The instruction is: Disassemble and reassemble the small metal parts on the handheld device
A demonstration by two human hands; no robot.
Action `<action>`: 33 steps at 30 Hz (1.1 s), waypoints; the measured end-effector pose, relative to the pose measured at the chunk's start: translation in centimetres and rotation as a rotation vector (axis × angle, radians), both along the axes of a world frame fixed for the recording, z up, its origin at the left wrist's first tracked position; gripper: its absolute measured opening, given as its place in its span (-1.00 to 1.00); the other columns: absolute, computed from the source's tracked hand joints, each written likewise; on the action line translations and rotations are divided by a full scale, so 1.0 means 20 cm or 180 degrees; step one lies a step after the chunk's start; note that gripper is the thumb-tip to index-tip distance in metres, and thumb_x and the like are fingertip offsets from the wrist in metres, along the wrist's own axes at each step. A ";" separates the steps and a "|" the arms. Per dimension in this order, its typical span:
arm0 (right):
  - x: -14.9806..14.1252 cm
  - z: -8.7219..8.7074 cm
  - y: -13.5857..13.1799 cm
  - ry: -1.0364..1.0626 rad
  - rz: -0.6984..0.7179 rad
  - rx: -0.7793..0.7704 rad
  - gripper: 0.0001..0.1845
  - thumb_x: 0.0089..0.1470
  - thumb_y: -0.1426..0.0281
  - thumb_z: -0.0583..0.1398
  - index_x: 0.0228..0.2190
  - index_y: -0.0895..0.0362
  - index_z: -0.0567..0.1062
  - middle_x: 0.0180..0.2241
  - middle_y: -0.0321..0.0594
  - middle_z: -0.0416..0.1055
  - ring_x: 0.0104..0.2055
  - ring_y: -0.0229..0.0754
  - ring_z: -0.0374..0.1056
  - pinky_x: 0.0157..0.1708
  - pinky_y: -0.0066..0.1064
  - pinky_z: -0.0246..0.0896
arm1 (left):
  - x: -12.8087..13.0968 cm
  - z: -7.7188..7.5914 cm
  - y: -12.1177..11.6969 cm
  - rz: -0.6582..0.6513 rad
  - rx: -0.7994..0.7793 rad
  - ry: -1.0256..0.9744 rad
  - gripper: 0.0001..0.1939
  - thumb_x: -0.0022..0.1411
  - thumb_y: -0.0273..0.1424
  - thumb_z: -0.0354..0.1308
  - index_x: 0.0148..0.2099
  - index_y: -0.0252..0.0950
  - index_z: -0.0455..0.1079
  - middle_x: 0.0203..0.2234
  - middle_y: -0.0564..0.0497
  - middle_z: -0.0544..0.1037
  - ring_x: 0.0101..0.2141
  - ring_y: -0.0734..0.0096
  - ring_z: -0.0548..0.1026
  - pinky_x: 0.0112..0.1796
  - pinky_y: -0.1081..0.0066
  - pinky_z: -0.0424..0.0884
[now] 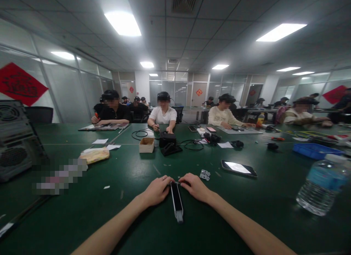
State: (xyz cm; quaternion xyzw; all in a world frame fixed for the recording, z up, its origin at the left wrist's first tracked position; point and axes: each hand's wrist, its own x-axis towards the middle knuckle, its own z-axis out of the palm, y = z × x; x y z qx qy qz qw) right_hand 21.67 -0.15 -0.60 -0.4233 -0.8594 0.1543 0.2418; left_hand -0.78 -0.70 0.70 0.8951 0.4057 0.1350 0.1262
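Observation:
A slim black and silver strip-like device (177,202) lies lengthwise on the green table (82,203) right in front of me. My left hand (157,190) curls its fingers round the far end of the device from the left. My right hand (195,187) pinches the same far end from the right. Both hands rest on the tabletop with their fingertips meeting at the device's top. A small metal hinge-like part (204,174) lies just beyond my right hand.
A phone (238,168) lies face up right of centre, a water bottle (320,185) on its side at the right. A computer case (16,138) stands at left. A cardboard box (146,145), black devices (168,142) and a blue tray (315,150) sit farther off. Several people work across the table.

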 end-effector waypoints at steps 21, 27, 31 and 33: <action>0.01 -0.04 0.05 0.0221 -0.0127 -0.0247 -0.86 0.11 0.36 0.21 -0.27 0.14 0.48 -0.27 -0.25 0.41 -0.24 -0.21 0.33 -0.23 -0.40 0.23 | -0.01 -0.01 0.01 -0.0133 0.0010 -0.0113 -0.70 0.33 -0.50 -0.12 0.04 -0.18 0.28 -0.11 0.00 0.43 -0.11 0.35 0.41 -0.06 0.36 0.32; 0.00 -0.03 0.04 0.0257 -0.0153 -0.0203 -0.87 0.06 0.37 0.25 -0.31 0.15 0.49 -0.30 -0.24 0.42 -0.27 -0.21 0.33 -0.26 -0.42 0.23 | -0.02 -0.03 0.03 -0.0201 0.0069 -0.0157 -0.68 0.32 -0.52 -0.10 0.06 -0.19 0.28 -0.10 0.01 0.46 -0.10 0.37 0.42 -0.06 0.38 0.32; 0.00 -0.01 0.03 0.0199 -0.0102 -0.0159 -0.86 0.08 0.35 0.23 -0.30 0.14 0.50 -0.28 -0.25 0.44 -0.24 -0.21 0.34 -0.23 -0.41 0.22 | -0.03 -0.04 0.03 -0.0226 0.0159 -0.0122 -0.69 0.33 -0.51 -0.09 0.06 -0.19 0.30 -0.12 0.02 0.48 -0.14 0.37 0.44 -0.09 0.38 0.33; -0.01 -0.01 0.02 0.0169 -0.0090 -0.0117 -0.87 0.07 0.34 0.24 -0.32 0.14 0.51 -0.31 -0.25 0.46 -0.25 -0.20 0.35 -0.22 -0.40 0.22 | -0.03 -0.05 0.03 -0.0246 0.0221 -0.0130 -0.70 0.33 -0.50 -0.08 0.06 -0.19 0.31 -0.14 0.02 0.50 -0.15 0.37 0.45 -0.10 0.39 0.34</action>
